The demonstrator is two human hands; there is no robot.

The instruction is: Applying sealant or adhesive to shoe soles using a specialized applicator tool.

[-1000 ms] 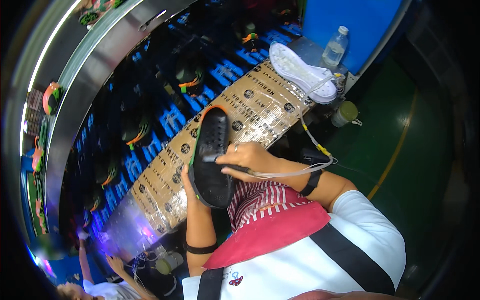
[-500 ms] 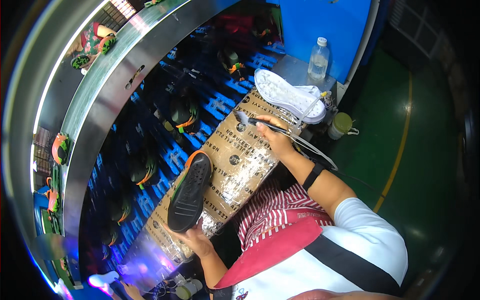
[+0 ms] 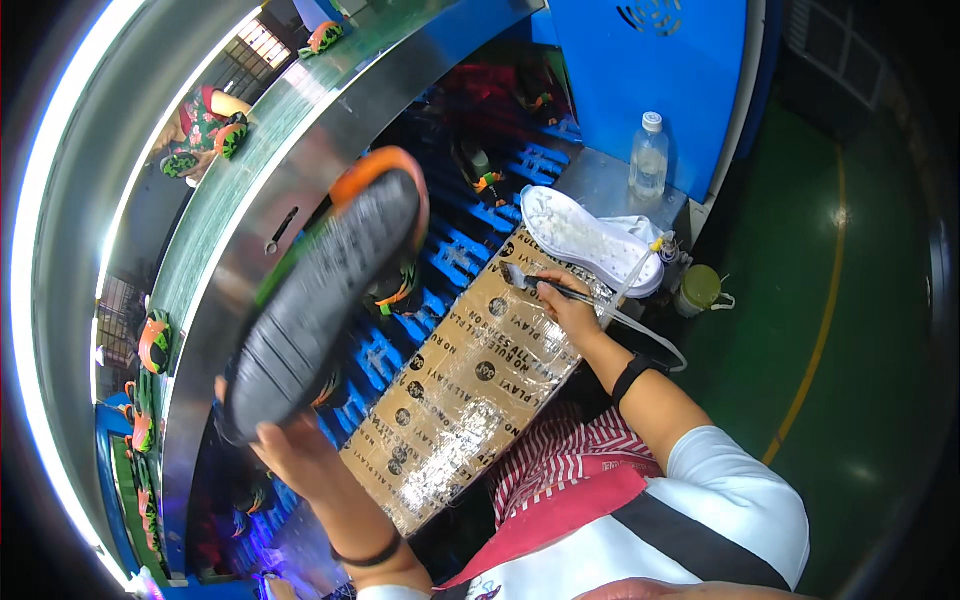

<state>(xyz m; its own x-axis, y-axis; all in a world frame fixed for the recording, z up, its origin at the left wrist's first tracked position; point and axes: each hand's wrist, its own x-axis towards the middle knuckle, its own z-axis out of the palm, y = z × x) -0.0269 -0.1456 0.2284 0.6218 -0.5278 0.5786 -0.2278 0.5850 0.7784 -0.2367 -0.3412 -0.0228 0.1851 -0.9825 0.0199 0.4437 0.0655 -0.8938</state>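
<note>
My left hand (image 3: 290, 445) grips a shoe (image 3: 320, 290) by its heel end, the black underside turned up and the orange toe pointing away. The shoe is held up, between the board and the metal edge of the conveyor. Pinched in my right hand (image 3: 568, 305) is a brush (image 3: 530, 281) with a dark handle and pale bristles, low over the cardboard-covered board (image 3: 470, 370). A pale tube (image 3: 645, 333) runs behind that hand. Beyond it lies a white shoe sole (image 3: 590, 235) with its studded side up, at the board's far end.
A clear bottle (image 3: 649, 160) stands on the metal shelf behind the white sole. A green-lidded pot (image 3: 700, 288) sits to its right. Blue rack slats (image 3: 455, 255) holding several shoes run along the left. More shoes ride the green conveyor (image 3: 215, 210), where another person's hands (image 3: 200, 165) work.
My left hand has lifted the shoe off the board, up and to the left towards the conveyor. The brush stays in my right hand, near the far end of the board.
</note>
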